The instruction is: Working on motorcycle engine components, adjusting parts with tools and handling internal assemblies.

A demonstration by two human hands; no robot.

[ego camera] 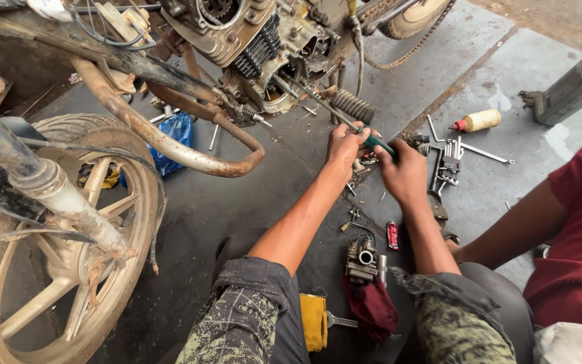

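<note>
Both hands, left hand (345, 143) and right hand (404, 174), are clamped on a long green-handled steel screwdriver (335, 111) driven into a grimy motorcycle engine (264, 50); a slipping tip could likely gouge the knuckles

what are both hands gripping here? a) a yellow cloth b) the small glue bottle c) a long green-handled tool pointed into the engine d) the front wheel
c: the left hand and right hand both close on the green handle of the tool, whose shaft runs up into the engine.
</note>
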